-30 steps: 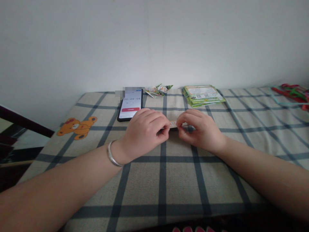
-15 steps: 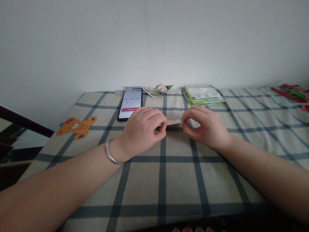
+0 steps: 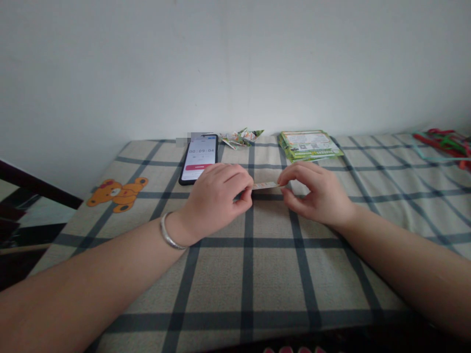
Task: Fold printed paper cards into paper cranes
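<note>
A narrow piece of printed paper (image 3: 265, 186), pale with orange marks, stretches between my two hands just above the checked cloth. My left hand (image 3: 222, 192), with a silver bangle at its wrist, pinches the paper's left end between thumb and fingers, covering that end. At the other end, the thumb and index finger of my right hand (image 3: 314, 191) close on the paper's edge, the fingers curved into a loop. Whether the paper is folded I cannot tell from this low angle.
Behind my left hand lies a phone (image 3: 200, 157) showing a timer. Crumpled or folded printed papers (image 3: 243, 138) and a green-edged stack of printed sheets (image 3: 311, 144) lie near the wall. A clear-edged tray (image 3: 437, 152) with red and green items stands far right. A bear picture (image 3: 118, 193) is at left.
My right hand has shifted slightly to the right, its loop of fingers wider, and more of the paper shows between the hands. My left hand has barely moved.
</note>
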Demonstrator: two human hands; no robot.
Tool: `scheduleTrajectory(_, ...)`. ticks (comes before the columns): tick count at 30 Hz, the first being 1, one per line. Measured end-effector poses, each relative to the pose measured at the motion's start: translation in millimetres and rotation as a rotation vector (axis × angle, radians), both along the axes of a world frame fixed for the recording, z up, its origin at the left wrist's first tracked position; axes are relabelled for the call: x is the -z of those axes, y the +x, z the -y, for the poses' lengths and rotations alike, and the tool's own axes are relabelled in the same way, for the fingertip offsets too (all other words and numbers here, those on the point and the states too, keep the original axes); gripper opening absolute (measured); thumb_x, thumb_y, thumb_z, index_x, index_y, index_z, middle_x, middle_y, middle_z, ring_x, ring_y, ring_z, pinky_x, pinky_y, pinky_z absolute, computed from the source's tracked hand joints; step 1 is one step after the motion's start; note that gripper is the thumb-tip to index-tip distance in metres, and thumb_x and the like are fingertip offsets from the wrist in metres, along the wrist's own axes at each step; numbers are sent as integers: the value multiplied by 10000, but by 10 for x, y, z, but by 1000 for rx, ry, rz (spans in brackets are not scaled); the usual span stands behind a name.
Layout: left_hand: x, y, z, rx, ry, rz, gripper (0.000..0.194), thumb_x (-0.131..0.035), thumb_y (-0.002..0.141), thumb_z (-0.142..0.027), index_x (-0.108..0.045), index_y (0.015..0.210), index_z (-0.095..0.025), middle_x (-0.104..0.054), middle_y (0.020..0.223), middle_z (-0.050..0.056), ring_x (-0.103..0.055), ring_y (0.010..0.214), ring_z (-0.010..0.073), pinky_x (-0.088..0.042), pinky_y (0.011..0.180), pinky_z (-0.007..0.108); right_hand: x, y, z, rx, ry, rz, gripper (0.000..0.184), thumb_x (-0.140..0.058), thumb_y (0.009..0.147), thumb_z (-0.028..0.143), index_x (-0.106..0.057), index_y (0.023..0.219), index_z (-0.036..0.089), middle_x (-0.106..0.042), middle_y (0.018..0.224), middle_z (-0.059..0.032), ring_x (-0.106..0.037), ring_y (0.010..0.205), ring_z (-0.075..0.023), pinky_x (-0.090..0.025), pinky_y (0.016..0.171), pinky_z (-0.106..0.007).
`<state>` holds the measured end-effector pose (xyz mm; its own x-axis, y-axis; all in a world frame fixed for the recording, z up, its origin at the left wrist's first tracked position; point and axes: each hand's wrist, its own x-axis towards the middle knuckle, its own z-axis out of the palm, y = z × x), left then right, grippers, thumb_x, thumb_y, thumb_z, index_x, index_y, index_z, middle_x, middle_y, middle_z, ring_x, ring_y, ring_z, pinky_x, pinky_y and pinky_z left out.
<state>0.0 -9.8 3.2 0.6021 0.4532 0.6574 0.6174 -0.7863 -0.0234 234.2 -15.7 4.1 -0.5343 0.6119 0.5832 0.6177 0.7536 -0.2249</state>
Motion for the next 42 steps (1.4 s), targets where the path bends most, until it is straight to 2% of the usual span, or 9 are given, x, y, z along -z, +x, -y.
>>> scheduleTrajectory(7,9,-15,-12,25,4,9,79,-521,836,-106,-559,798,-164,-652,821,37,-583,789,185,-466,741,331,20,-25,-26,-74,107,7,47,-597,834,141,-604,851,185,-680,840,-53,-630,789,-186,-501,710,-321)
scheduleTrajectory(11,0,-10,3,79,84,-53,80,-531,848,-110,-578,831,-173,-658,833,25,-588,813,193,-470,787,358,12,-55,11,-161,140,57,30,-605,860,155,-606,862,185,-690,867,-48,-628,786,-173,-499,676,-302)
scheduleTrajectory(16,-13,0,5,101,141,-86,77,-551,830,-108,-588,804,-170,-665,843,30,-597,826,198,-474,801,366,18,-82,43,-194,167,84,30,-620,872,171,-609,892,190,-696,893,-46,-633,811,-171,-504,693,-302)
scheduleTrajectory(27,7,-25,-34,76,109,-111,103,-530,822,-106,-595,778,-171,-654,803,24,-583,808,192,-466,808,363,11,-51,-5,-264,81,44,77,-613,847,138,-587,891,196,-686,900,-46,-628,818,-173,-509,708,-318)
scheduleTrajectory(42,20,-63,-116,-35,12,-172,66,-537,773,-137,-585,753,-177,-631,779,19,-570,804,205,-436,800,367,6,4,-61,-273,-31,-11,107,-608,814,103,-578,853,198,-691,883,-49,-630,824,-175,-502,730,-321)
